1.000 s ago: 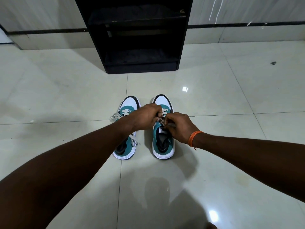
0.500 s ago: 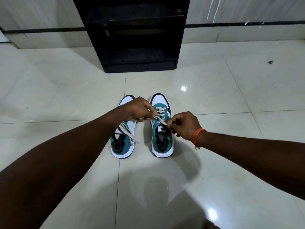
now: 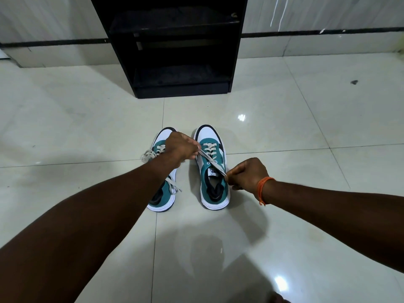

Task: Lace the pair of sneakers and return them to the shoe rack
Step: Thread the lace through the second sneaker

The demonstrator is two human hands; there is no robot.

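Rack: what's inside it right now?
The rack shows dark shelves with nothing visible on them; the deep shadowed corners cannot be made out. Both sneakers sit on the floor before it.

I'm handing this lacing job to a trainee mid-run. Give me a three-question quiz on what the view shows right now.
1. True or false: the sneakers are already on the shoe rack.
2. Multiple choice: what does the right hand pinch? A) the sneaker's heel B) a lace end C) the wristband
3. Fill in: the lace stretched between the left hand and the right hand belongs to the ____ sneaker.

Key:
1. False; the left sneaker and the right sneaker both stand on the floor in front of the rack.
2. B
3. right
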